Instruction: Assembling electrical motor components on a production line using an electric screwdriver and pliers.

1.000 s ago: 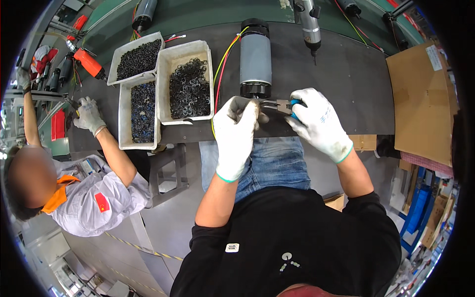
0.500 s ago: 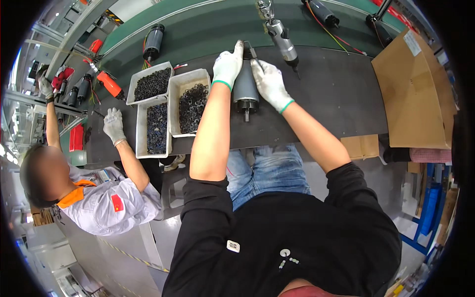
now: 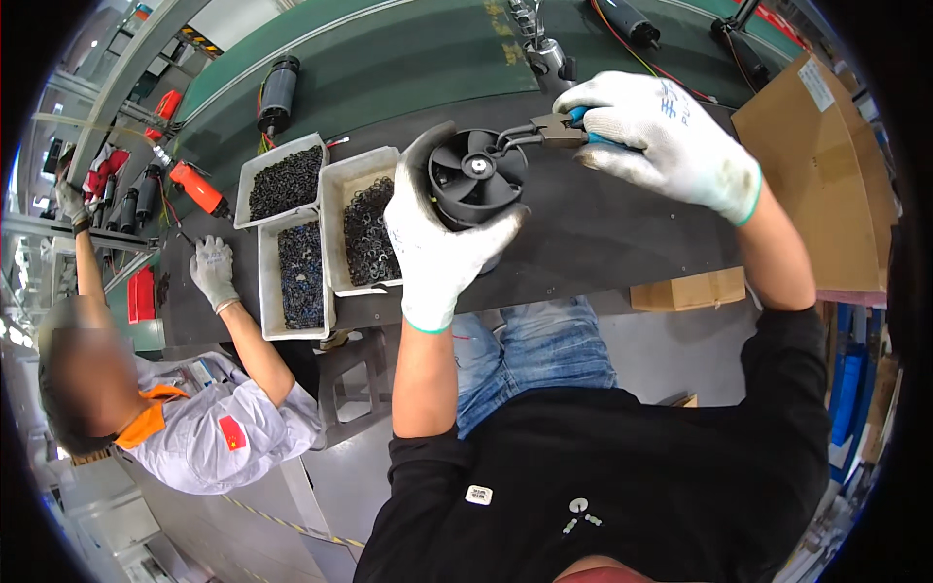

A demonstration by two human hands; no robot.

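Note:
My left hand [image 3: 437,248], in a white glove, is wrapped round a motor [image 3: 491,260] whose end with a black fan [image 3: 466,194] faces up. Several blades surround a small metal shaft tip at the fan's centre. In my gloved right hand [image 3: 671,141] is a pair of pliers [image 3: 559,129] with blue handles and bent tips. The tips reach over the fan's right rim; whether they touch anything there I cannot tell. Most of the motor's body is hidden under the fan and my left hand.
Left of my hands stand white trays of small black rings [image 3: 369,233], dark clips [image 3: 285,183] and bluish-black parts [image 3: 301,277]. A power screwdriver [image 3: 552,63] hangs behind the fan. A cardboard box [image 3: 812,165] is at right. A co-worker [image 3: 214,418] sits at left, beside an orange-red tool [image 3: 197,188].
The motor has been raised and tipped so its fan end faces up. My right hand has moved away to the right, and the pliers now show clearly in it.

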